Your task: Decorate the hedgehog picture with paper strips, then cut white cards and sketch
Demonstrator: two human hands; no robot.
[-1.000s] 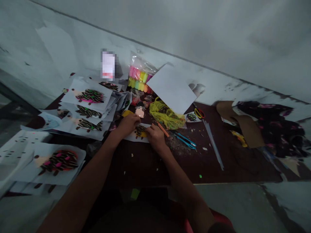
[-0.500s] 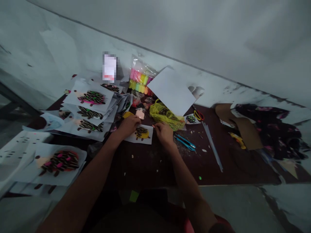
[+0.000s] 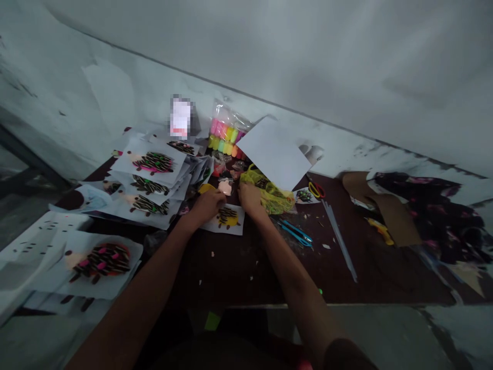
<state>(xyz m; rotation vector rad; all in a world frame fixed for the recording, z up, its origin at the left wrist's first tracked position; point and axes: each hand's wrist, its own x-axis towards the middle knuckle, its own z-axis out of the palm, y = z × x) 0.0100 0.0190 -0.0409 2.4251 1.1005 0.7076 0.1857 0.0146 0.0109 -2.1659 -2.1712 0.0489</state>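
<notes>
My left hand [image 3: 209, 204] rests at the upper left of a small paper card [image 3: 217, 225], its fingers drawn together beside a pale pink lump [image 3: 225, 187]. Whether anything is between those fingers is too small to tell. On the card is a yellow hedgehog shape [image 3: 228, 217] with dark striped spines. My right hand [image 3: 249, 198] is just past the card's upper right corner, against a yellow net-like plastic bag [image 3: 275, 199]. Its fingertips are blurred and partly hidden, so their grip cannot be made out.
Stacked hedgehog pictures [image 3: 148, 167] stand at the left. Behind are a bag of coloured clay [image 3: 227, 134] and a white sheet [image 3: 274, 154]. Blue scissors [image 3: 296, 233], red-yellow scissors [image 3: 316, 190], clear sticks [image 3: 339, 240] and dark cloth [image 3: 431, 205] lie to the right.
My right hand has moved up and left, from beside the card's right edge to near the pink lump and yellow bag. My left hand stays by the card. The view has shifted slightly.
</notes>
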